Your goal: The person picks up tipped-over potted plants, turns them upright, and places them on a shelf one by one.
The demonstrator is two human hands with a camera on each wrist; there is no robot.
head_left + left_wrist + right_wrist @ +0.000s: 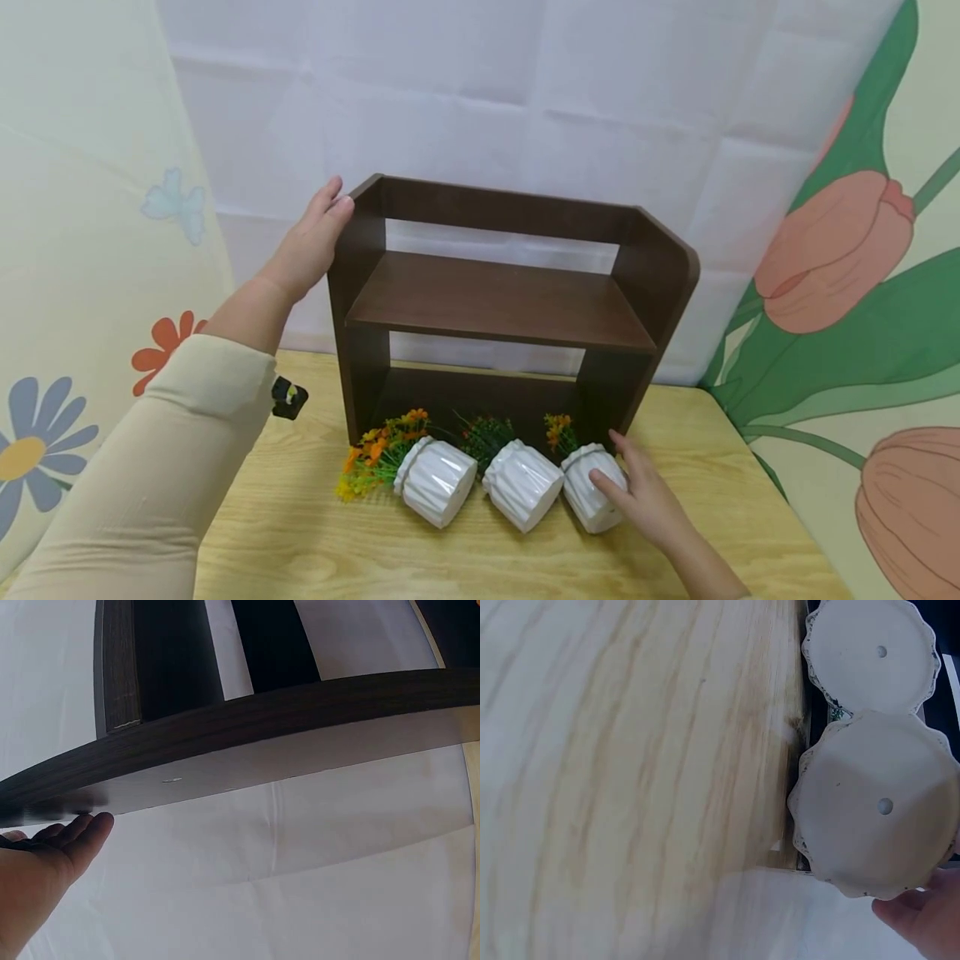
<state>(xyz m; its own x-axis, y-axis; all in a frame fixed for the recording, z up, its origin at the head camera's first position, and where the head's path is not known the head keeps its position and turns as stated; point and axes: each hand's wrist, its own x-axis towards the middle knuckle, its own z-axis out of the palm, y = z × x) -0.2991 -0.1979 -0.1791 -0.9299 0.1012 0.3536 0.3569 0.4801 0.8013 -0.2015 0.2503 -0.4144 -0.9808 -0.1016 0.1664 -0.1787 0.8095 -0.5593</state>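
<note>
Head view: the left hand (pixel 306 246) rests, fingers extended, against the brown shelf (pixel 498 296) at its upper left side; well apart, the right hand (pixel 648 497) grips the rightmost white pot (pixel 592 500), tilted before the shelf. Left wrist: fingertips (pixel 97 829) touch the side. Right wrist: fingers (pixel 900 911) meet the pot's rim.

upper shelf (pixel 498 300) reachable from front; white pots (pixel 438 481) partly block lower compartment (pixel 483 390); perhaps passable above.
</note>
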